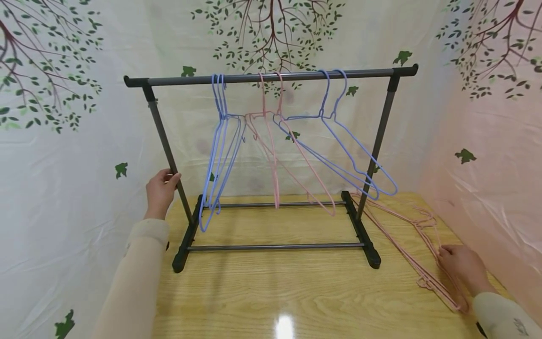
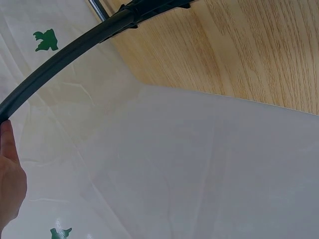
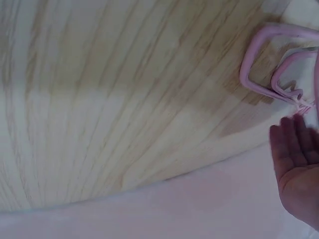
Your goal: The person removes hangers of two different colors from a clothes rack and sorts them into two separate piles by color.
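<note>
Fingers of the left hand (image 1: pixel 160 190) curl round the rack (image 1: pixel 271 77) upright while the right hand (image 1: pixel 461 267) rests on pink hangers (image 1: pixel 417 263) lying on the table (image 1: pixel 271 292), its grip unclear; several hangers (image 1: pixel 296 141) already hang, these remain.

Bright, even light fills the head view; a white glare spot sits on the desk (image 1: pixel 284 325) near the bottom edge (light from overhead); shadows under the rack (image 1: pixel 271 77) are faint; the wide lens bows the edges; the right wrist view is soft and blurred, washed pink; the left wrist view is sharper.
</note>
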{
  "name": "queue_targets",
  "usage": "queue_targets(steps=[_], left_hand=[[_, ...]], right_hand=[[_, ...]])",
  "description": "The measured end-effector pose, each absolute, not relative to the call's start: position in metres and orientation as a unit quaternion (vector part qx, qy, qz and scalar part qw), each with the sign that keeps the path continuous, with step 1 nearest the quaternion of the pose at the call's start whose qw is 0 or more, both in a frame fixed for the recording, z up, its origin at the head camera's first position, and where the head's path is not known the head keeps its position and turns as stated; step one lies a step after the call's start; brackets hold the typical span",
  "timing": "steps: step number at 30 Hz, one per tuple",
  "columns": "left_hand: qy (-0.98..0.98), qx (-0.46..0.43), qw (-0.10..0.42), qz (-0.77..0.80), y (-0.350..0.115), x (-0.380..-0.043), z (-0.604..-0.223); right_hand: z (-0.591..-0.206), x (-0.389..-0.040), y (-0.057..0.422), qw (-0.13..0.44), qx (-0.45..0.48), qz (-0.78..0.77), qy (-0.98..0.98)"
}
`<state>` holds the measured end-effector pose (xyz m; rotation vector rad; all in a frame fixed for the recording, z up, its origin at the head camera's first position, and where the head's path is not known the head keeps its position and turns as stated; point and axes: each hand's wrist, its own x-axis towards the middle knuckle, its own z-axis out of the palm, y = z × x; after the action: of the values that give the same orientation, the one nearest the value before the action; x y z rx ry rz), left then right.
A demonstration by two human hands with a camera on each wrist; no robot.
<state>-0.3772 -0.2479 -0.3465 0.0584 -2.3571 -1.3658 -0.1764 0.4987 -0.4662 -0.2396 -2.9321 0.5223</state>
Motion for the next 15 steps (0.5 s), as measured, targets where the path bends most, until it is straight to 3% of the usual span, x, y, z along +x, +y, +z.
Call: queue_targets(steps=[5, 15], left_hand=[[-0.849, 0.022, 0.202, -0.487, -0.248, -0.377, -0.347], [-0.848, 0.022, 0.199, -0.490, -0.246, -0.375, -0.345]], right_hand=[[-0.464, -0.178, 0.497, 0.068, -0.070, 0.168, -0.981], [-0.456, -0.186, 0.479, 0.145, -0.050, 0.187, -0.970]])
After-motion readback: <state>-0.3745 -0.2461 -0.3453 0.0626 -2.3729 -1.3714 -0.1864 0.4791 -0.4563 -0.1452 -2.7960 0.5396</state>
